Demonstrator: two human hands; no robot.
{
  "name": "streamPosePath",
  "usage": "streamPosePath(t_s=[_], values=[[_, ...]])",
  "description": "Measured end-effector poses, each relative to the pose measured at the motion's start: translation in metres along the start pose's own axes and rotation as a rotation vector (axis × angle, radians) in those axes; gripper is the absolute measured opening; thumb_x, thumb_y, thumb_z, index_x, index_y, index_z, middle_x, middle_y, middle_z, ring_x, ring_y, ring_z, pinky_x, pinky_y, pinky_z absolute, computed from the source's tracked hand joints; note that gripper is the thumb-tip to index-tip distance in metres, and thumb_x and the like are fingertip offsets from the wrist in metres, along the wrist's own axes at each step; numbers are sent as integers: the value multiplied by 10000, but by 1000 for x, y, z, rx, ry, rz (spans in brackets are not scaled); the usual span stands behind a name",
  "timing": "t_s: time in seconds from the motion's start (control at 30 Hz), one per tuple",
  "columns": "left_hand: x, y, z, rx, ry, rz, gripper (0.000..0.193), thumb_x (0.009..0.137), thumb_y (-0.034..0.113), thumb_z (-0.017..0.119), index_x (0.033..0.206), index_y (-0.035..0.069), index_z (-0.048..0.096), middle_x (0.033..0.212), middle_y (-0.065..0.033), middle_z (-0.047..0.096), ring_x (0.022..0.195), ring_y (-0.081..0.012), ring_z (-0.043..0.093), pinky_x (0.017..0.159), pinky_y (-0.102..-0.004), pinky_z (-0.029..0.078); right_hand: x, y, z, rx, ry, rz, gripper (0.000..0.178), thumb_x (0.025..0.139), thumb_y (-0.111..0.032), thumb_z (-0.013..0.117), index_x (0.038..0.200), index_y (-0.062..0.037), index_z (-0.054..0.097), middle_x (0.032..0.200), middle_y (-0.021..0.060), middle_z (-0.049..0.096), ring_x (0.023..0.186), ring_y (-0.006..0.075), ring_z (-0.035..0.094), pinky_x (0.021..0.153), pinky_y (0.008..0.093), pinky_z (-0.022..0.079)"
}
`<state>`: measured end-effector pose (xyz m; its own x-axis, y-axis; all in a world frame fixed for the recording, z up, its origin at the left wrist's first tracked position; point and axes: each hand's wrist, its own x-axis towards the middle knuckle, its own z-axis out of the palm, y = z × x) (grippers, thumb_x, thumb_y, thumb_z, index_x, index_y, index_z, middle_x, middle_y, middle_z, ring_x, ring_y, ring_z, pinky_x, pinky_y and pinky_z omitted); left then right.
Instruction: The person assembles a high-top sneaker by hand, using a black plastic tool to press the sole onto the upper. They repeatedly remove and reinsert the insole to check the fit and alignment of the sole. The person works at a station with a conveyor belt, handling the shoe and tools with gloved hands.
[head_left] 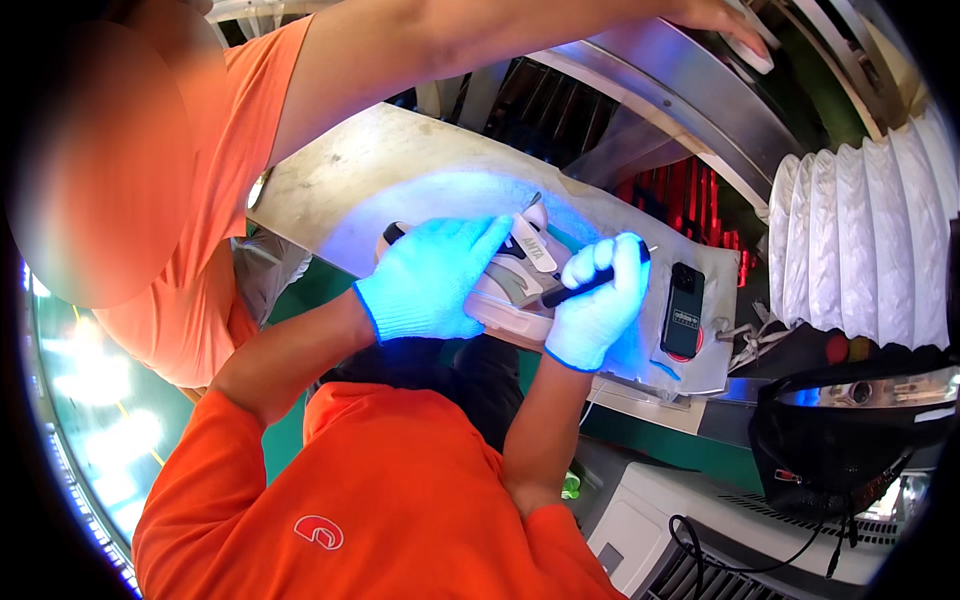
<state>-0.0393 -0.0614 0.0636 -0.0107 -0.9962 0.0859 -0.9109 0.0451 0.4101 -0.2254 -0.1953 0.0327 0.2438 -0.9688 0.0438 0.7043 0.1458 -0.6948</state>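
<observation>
A white and grey sports shoe (522, 268) rests on the worktable in front of me, its toe side partly hidden by my glove. My left hand (430, 275), in a knitted white glove that glows blue, lies over the shoe and holds it, fingers pointing toward its tongue. Beside the shoe's right side, my right hand (602, 300), gloved the same way, is closed around a slim black pen-shaped tool (578, 289). One end of the tool points at the shoe; a thin tip shows past the other end. Blue light falls across both gloves and the shoe.
The pale worktable (330, 180) has a black phone (684, 310) on its right. A co-worker's arm (430, 50) reaches across the far side toward metal machinery. White ribbed ducting (865, 240) and a black bag (850, 440) stand at the right.
</observation>
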Motion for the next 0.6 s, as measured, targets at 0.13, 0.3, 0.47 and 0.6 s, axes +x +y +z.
streamPosePath(t_s=[0.13, 0.3, 0.47, 0.6], values=[[3, 0, 0, -14, -32, -13, 1132, 735, 419, 927, 1644, -30, 423, 1419, -304, 661, 1263, -463, 702, 1069, -536, 575, 5, 3, -14, 203, -97, 29, 152, 1152, -182, 596, 1013, -118, 598, 765, -3, 551, 557, 131, 495, 491, 323, 410], [5, 2, -2, 2, -30, -23, 1125, 731, 422, 934, 1632, -21, 426, 1404, -297, 672, 1252, -462, 705, 1055, -533, 581, -4, 12, 15, -84, -77, -86, 143, 1179, -207, 567, 1142, -100, 654, 789, 16, 591, 589, 152, 554, 511, 319, 464], [5, 0, 4, -23, -4, 6, 1128, 721, 425, 944, 1627, -14, 435, 1383, -296, 684, 1227, -463, 714, 1034, -535, 591, 9, 11, -2, 207, -197, 67, 211, 1197, -284, 565, 1174, -98, 661, 824, 22, 601, 590, 162, 552, 517, 327, 471], [10, -1, 2, 9, -21, -1, 1153, 728, 421, 950, 1653, -7, 410, 1378, -299, 687, 1231, -469, 713, 1036, -541, 590, 2, 15, 5, 51, 62, -23, 225, 1205, -306, 546, 1190, -112, 658, 815, 14, 576, 574, 149, 512, 508, 329, 442]])
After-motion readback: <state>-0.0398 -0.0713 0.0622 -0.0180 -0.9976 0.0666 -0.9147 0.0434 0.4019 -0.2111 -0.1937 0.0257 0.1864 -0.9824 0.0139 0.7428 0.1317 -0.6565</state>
